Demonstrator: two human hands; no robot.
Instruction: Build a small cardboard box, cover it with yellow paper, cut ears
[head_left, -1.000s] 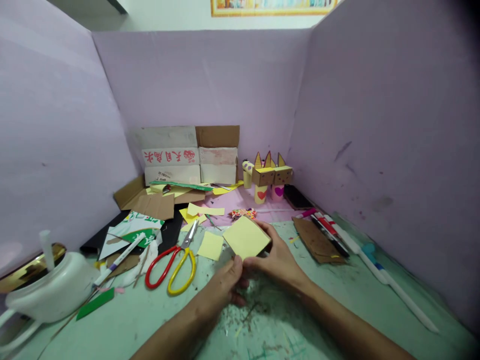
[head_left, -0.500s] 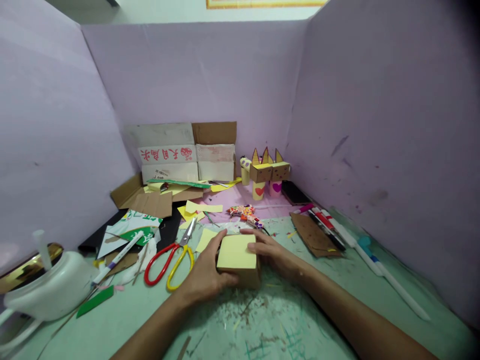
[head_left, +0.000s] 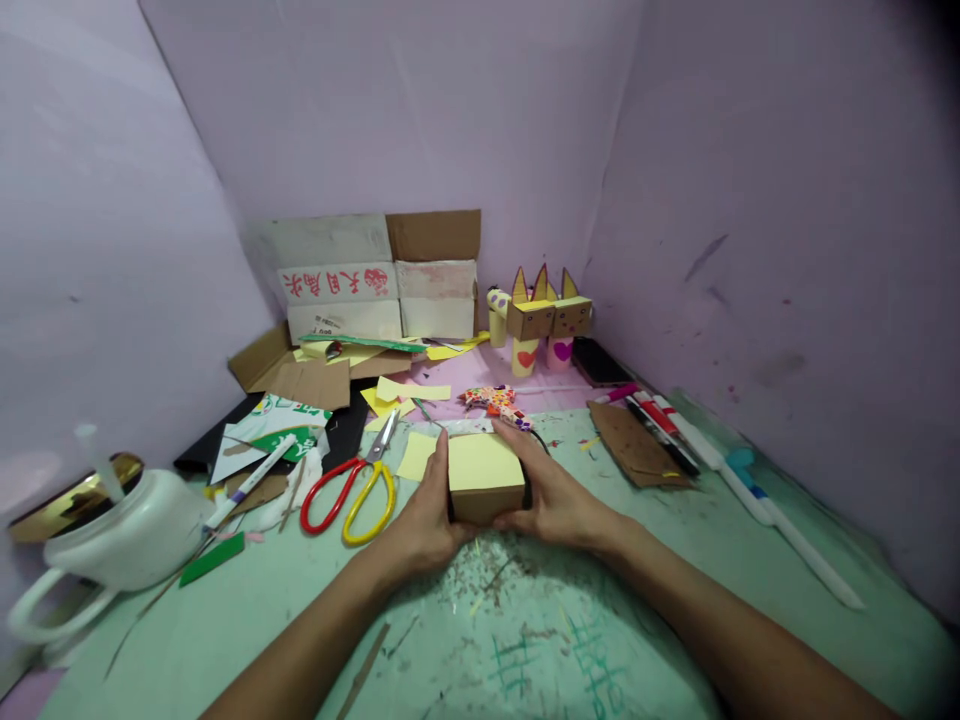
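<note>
Between my two hands is a small brown cardboard box (head_left: 486, 503) with a pale yellow paper top (head_left: 484, 462). My left hand (head_left: 429, 512) grips its left side, thumb low at the front corner. On the right side my right hand (head_left: 559, 492) presses with fingers behind and thumb near the lower front. Left of my left hand lie scissors (head_left: 367, 480) with one red and one yellow handle, blades partly apart. A pale yellow paper piece (head_left: 417, 457) lies just behind my left hand. Patterned paper scraps (head_left: 496, 402) lie beyond the box.
Cardboard animal figures (head_left: 551, 322) stand at the back, near a phone (head_left: 600, 362). Markers (head_left: 664, 432) and a brown cardboard piece (head_left: 641, 446) lie right. A white teapot-shaped vessel (head_left: 127, 535) stands left, near a green strip (head_left: 213, 559). Flattened cardboard (head_left: 439, 300) leans behind.
My right fingers have moved off the yellow top to the box's right side, and the thumb now shows at the front. The whole view has tilted downward.
</note>
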